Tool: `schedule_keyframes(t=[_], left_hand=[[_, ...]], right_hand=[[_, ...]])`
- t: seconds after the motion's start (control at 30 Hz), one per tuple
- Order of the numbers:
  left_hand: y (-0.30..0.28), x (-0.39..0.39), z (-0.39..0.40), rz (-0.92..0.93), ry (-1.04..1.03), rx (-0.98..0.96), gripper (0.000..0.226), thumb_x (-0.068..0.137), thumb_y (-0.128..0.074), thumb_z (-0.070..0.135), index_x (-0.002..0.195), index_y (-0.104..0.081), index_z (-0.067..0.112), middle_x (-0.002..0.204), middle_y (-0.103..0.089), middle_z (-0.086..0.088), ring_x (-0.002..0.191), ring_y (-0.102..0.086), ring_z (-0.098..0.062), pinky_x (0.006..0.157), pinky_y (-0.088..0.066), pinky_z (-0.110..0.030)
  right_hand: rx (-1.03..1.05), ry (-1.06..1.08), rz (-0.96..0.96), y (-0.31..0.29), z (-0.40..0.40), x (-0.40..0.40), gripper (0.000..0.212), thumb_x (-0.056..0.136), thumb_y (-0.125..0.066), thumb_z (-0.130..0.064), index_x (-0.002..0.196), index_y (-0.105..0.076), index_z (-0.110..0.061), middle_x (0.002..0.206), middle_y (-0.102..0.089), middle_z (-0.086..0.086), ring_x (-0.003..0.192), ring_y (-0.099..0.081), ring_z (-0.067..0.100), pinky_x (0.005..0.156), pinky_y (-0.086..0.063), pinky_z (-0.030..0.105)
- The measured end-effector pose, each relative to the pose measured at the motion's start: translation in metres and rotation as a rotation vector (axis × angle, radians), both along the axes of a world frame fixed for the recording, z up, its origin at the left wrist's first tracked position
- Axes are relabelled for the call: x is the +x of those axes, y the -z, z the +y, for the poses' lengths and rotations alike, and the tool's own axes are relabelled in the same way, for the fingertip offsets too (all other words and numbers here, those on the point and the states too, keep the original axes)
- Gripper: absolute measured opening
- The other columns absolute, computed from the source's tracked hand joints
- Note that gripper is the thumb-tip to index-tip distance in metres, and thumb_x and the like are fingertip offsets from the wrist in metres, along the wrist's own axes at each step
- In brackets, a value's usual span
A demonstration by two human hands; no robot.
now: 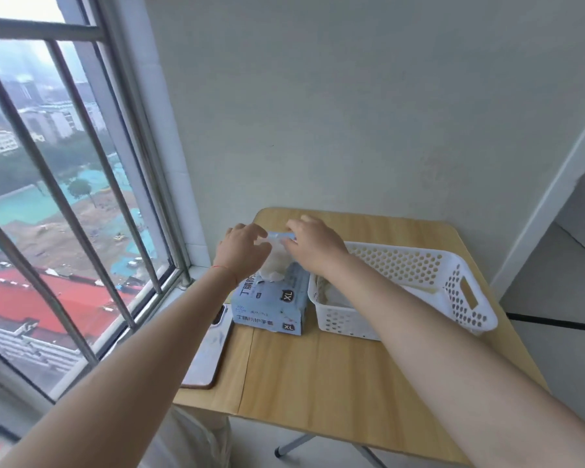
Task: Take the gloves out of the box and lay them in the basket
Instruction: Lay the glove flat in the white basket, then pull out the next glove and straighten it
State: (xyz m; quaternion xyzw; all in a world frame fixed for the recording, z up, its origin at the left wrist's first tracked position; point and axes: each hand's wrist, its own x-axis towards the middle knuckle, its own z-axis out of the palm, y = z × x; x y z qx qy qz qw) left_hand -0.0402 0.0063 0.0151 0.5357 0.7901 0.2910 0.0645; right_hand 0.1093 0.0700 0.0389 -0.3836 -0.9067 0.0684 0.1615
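2 hands, left hand (242,246) and right hand (313,243), meet at frame centre, fingers curled and pinching a pale glove (275,256) half out of the box (272,298), so extraction seems underway; next, carry it right into the basket (466,298).

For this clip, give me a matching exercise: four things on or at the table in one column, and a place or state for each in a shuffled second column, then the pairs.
Things:
1. glove box
2. basket
3. phone
4. glove

Places or states:
A. white, perforated, at the table's right side
B. lying flat at the table's left edge, nearest the window
C. half out of the box top, held by both hands
D. blue, marked XL, between phone and basket

Pairs: 1-D, 2-A, 3-B, 4-C
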Motion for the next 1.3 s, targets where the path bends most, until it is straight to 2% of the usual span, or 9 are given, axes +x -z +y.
schedule_keyframes(t=[0.07, 0.2, 0.4, 0.53, 0.67, 0.87, 1.1, 1.2, 1.3], left_hand=[[0.005, -0.008, -0.003, -0.020, -0.010, -0.029, 0.033, 0.089, -0.055, 0.019, 0.122, -0.063, 0.020, 0.121, -0.058, -0.007, 0.118, -0.050, -0.026, 0.097, -0.041, -0.035], [0.011, -0.019, -0.002, -0.119, -0.061, -0.060, 0.040, 0.092, -0.053, 0.018, 0.131, -0.056, 0.014, 0.126, -0.061, -0.009, 0.115, -0.056, -0.025, 0.089, -0.041, -0.029], [0.010, -0.027, -0.001, -0.156, -0.127, 0.022, 0.021, 0.091, -0.054, 0.017, 0.099, -0.073, 0.013, 0.103, -0.071, -0.006, 0.094, -0.063, -0.025, 0.082, -0.054, -0.035], [-0.002, -0.025, 0.000, -0.246, -0.161, 0.174, 0.017, 0.092, -0.052, 0.018, 0.099, -0.068, 0.016, 0.102, -0.068, -0.002, 0.094, -0.061, -0.022, 0.078, -0.048, -0.030], [-0.016, -0.016, 0.002, -0.328, -0.095, 0.246, 0.021, 0.093, -0.051, 0.017, 0.108, -0.067, 0.016, 0.107, -0.064, 0.002, 0.096, -0.056, -0.015, 0.079, -0.039, -0.026], [-0.018, -0.010, 0.009, -0.325, 0.011, 0.194, 0.031, 0.094, -0.052, 0.014, 0.121, -0.065, 0.022, 0.118, -0.062, 0.000, 0.102, -0.056, -0.014, 0.080, -0.041, -0.024], [0.001, -0.019, 0.012, -0.282, -0.011, -0.014, 0.035, 0.084, -0.070, 0.020, 0.118, -0.065, 0.018, 0.113, -0.067, -0.008, 0.087, -0.058, -0.022, 0.072, -0.043, -0.027], [0.010, -0.022, 0.010, -0.288, -0.001, -0.064, 0.038, 0.081, -0.074, 0.021, 0.118, -0.064, 0.019, 0.113, -0.064, -0.006, 0.084, -0.058, -0.020, 0.063, -0.044, -0.025], [0.012, -0.022, 0.008, -0.296, 0.027, -0.057, 0.039, 0.082, -0.074, 0.023, 0.119, -0.063, 0.020, 0.109, -0.064, -0.006, 0.079, -0.058, -0.017, 0.057, -0.041, -0.021]], right_hand=[[-0.007, -0.014, -0.037, 0.004, 0.003, -0.009, 0.033, 0.100, -0.040, -0.032, 0.117, -0.060, -0.012, 0.116, -0.056, 0.006, 0.109, -0.050, 0.026, 0.081, -0.043, 0.036], [0.004, -0.018, 0.018, 0.009, 0.007, -0.016, 0.023, 0.095, -0.048, -0.020, 0.098, -0.070, -0.015, 0.105, -0.065, 0.001, 0.096, -0.059, 0.022, 0.075, -0.045, 0.031], [-0.077, 0.086, 0.384, -0.004, 0.013, -0.017, 0.005, 0.089, -0.056, -0.017, 0.086, -0.060, -0.018, 0.090, -0.058, -0.003, 0.080, -0.055, 0.015, 0.066, -0.043, 0.026], [-0.301, 0.135, 0.651, -0.017, 0.019, -0.018, 0.007, 0.093, -0.053, -0.018, 0.088, -0.058, -0.017, 0.082, -0.059, -0.006, 0.074, -0.057, 0.011, 0.064, -0.045, 0.021], [-0.583, 0.178, 0.873, -0.023, 0.021, -0.016, 0.016, 0.095, -0.049, -0.017, 0.085, -0.061, -0.015, 0.075, -0.066, 0.000, 0.069, -0.065, 0.015, 0.071, -0.054, 0.034], [-0.728, 0.128, 0.913, -0.030, 0.023, -0.011, 0.019, 0.099, -0.045, -0.021, 0.087, -0.059, -0.018, 0.093, -0.070, 0.005, 0.082, -0.069, 0.018, 0.077, -0.055, 0.036], [-0.809, 0.173, 1.061, -0.038, 0.026, -0.005, 0.017, 0.100, -0.043, -0.019, 0.090, -0.057, -0.016, 0.090, -0.066, 0.007, 0.074, -0.066, 0.020, 0.072, -0.053, 0.035], [-0.807, 0.228, 0.926, -0.035, 0.026, -0.004, 0.015, 0.088, -0.046, -0.025, 0.091, -0.056, -0.014, 0.091, -0.065, 0.012, 0.075, -0.063, 0.023, 0.071, -0.050, 0.034], [-0.738, 0.217, 0.688, -0.032, 0.021, -0.007, 0.038, 0.086, -0.052, -0.047, 0.099, -0.057, -0.012, 0.094, -0.068, 0.016, 0.075, -0.059, 0.024, 0.070, -0.046, 0.033]])
